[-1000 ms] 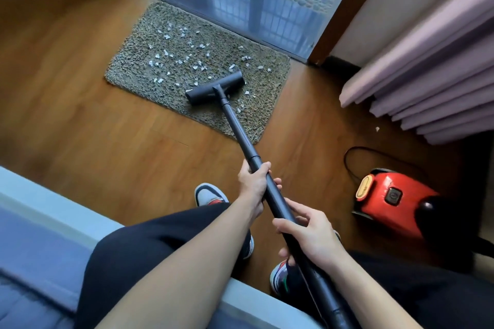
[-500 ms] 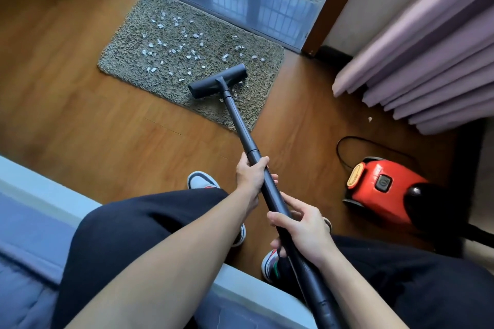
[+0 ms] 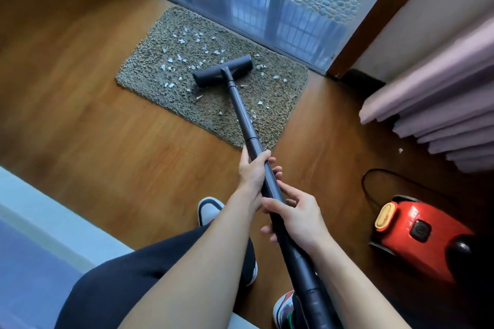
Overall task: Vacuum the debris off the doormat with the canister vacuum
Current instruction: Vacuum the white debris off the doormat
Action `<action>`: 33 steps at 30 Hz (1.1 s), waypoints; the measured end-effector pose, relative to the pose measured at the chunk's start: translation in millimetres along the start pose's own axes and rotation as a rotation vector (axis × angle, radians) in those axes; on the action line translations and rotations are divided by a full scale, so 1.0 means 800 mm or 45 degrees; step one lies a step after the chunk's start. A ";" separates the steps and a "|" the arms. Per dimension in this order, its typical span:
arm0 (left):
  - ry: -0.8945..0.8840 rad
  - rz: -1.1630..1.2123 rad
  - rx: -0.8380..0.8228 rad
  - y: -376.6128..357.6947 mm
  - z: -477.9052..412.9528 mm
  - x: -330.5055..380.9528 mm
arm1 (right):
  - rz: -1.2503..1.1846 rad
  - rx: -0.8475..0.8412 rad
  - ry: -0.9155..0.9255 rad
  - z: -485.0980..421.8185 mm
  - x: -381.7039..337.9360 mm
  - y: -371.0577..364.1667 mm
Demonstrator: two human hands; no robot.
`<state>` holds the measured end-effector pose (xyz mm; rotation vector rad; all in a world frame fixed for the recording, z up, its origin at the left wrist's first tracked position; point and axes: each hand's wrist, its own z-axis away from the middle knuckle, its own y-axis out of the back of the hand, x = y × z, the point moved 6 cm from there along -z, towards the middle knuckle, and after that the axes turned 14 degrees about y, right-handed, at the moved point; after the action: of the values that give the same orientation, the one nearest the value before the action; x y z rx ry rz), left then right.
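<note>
A grey-green shaggy doormat (image 3: 149, 75) lies on the wooden floor in front of a glass door. Several white debris bits (image 3: 181, 40) are scattered over it, mostly left of and beyond the black floor nozzle (image 3: 223, 71), which rests on the mat's middle. The dark wand (image 3: 242, 112) runs from the nozzle back towards me. My left hand (image 3: 254, 171) grips the wand higher up, and my right hand (image 3: 296, 218) grips it just behind. The red canister vacuum (image 3: 417, 232) stands on the floor at the right.
A black cord (image 3: 369, 187) loops on the floor beside the canister. Pink curtains (image 3: 441, 104) hang at the right, with one white scrap (image 3: 400, 150) below them. A pale blue sofa edge (image 3: 53, 219) is at the lower left. My legs and shoes (image 3: 209, 209) are below the hands.
The nozzle has slid further onto the mat, away from me and towards the door. The view has shifted, so the mat now sits more central.
</note>
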<state>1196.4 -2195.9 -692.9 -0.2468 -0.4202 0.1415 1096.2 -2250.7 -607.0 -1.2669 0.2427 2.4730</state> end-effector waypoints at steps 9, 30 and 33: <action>-0.008 0.019 0.036 0.003 -0.012 0.021 | -0.051 -0.014 -0.033 -0.021 -0.007 -0.009; 0.088 -0.046 0.191 -0.050 -0.018 0.010 | -0.164 -0.057 -0.092 -0.023 -0.016 0.048; 0.108 -0.048 0.209 -0.073 -0.019 0.030 | -0.116 -0.083 -0.108 -0.039 -0.048 0.057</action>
<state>1229.3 -2251.1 -681.7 -0.0833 -0.3269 0.1274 1122.7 -2311.0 -594.5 -1.1678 0.0819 2.4679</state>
